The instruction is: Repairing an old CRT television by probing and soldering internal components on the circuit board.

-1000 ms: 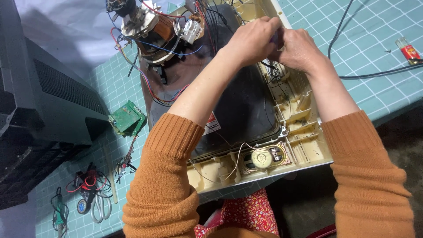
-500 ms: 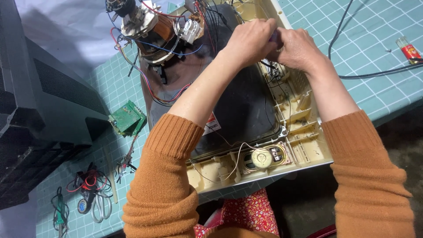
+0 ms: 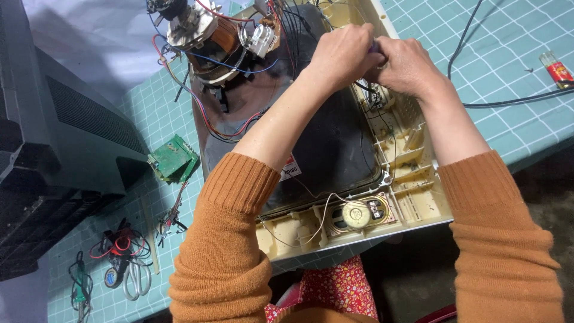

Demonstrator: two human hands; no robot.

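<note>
Cream plastic frame [image 3: 418, 203] holds the dark tube [image 3: 335, 143]. Above the tube, left hand [image 3: 344, 57] and right hand [image 3: 406, 63] pinch together on something hidden; thin wires [image 3: 371, 98] there could snap if tugged.

Hands [image 3: 376, 57] barely shifted, otherwise unchanged

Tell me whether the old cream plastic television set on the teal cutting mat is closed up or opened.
Opened. The cream plastic television set lies face down without its back, baring the dark picture tube, wiring and round speaker.
</note>
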